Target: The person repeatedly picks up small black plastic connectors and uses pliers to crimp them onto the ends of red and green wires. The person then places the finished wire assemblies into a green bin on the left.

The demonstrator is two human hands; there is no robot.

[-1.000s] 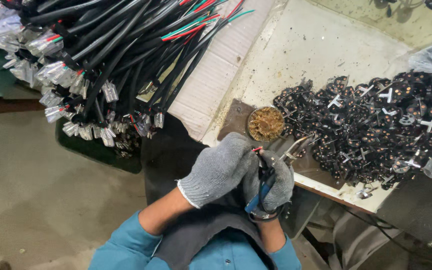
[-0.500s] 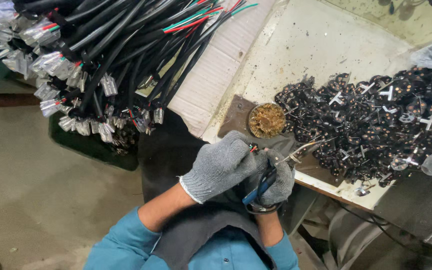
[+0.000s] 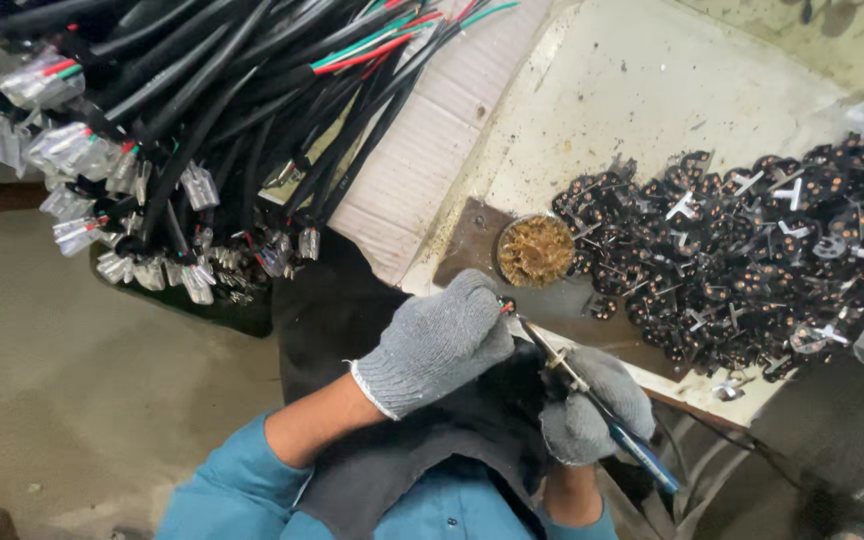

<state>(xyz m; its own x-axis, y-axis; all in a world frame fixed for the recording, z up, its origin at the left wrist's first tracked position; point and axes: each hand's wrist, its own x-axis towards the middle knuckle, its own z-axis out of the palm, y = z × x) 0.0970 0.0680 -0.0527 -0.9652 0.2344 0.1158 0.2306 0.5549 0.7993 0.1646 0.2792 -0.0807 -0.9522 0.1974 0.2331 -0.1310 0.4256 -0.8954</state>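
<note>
Gloved left hand (image 3: 439, 343) pinches a wire end (image 3: 505, 306); gloved right hand (image 3: 592, 405) grips blue-handled pliers (image 3: 602, 410) beside the brass-wool tin (image 3: 536, 250).

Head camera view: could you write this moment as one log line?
left hand: gloved, pinching wire end | right hand: gloved, gripping blue-handled pliers at wire end | nearby: round tin, pile of black parts, cable bundle

The gloved left hand (image 3: 439, 343) pinches a small wire end, and the gloved right hand (image 3: 592, 405) closes its grip on blue-handled pliers (image 3: 602, 410) whose tip meets that end. Beyond them on the counter (image 3: 652, 90) sit a round tin of brownish paste (image 3: 536, 250) and a heap of black plug parts (image 3: 742, 260). A bundle of black cables (image 3: 202, 120) lies to the left.
</note>
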